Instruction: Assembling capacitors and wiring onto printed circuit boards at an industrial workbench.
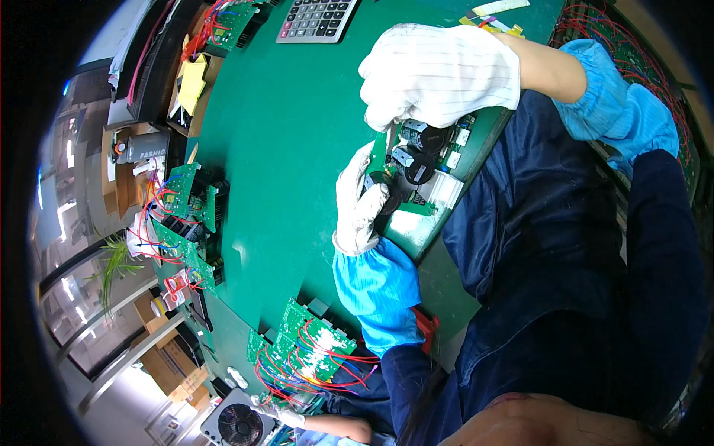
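A green circuit board (425,209) with black cylindrical capacitors (418,169), white connectors and a silvery heat sink (445,190) lies at the green table's edge. My left hand (355,202), in a white glove, grips the board's left side, thumb and fingers round a black part there. Over the board's upper end is my right hand (439,78), in a striped white glove. Its fingers are curled down, and whatever they hold is hidden beneath the glove. Blue sleeve covers are on both forearms.
Wired green boards (316,346) stand at the table's lower end, others (182,197) along its left edge. A calculator (316,18) and yellow-and-white strips (498,15) lie near the top. Lower left, another person's gloved hand (279,411) is beside a grey fan (239,424).
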Available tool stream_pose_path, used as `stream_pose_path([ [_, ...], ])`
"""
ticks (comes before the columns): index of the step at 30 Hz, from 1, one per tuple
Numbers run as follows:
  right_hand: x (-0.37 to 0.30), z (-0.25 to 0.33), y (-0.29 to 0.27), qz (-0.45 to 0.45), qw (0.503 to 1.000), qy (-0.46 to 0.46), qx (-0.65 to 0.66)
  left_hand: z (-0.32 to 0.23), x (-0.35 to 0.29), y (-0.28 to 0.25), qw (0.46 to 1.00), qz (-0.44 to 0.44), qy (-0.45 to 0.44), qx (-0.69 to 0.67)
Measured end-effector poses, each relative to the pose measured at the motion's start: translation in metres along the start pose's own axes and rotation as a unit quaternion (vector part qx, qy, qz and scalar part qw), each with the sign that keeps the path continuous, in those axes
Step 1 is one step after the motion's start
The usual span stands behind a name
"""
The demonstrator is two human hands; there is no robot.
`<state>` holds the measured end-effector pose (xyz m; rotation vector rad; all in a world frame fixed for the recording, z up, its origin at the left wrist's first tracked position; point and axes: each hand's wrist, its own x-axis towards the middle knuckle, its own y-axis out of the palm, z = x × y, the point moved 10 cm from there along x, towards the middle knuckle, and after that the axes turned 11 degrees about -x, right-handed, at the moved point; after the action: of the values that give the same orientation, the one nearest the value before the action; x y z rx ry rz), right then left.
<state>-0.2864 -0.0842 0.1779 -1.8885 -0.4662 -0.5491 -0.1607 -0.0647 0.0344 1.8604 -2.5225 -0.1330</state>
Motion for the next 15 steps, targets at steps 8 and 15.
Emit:
stream_pose_path([
  [8, -0.004, -0.007, 0.003, -0.023, 0.999, 0.018, 0.045, 0.01, -0.005, -0.005, 0.997, -0.024, -0.063, -0.045],
  [15, -0.007, -0.009, 0.01, 0.036, 0.998, 0.018, 0.046, 0.004, -0.001, 0.004, 0.998, -0.007, -0.041, -0.045],
])
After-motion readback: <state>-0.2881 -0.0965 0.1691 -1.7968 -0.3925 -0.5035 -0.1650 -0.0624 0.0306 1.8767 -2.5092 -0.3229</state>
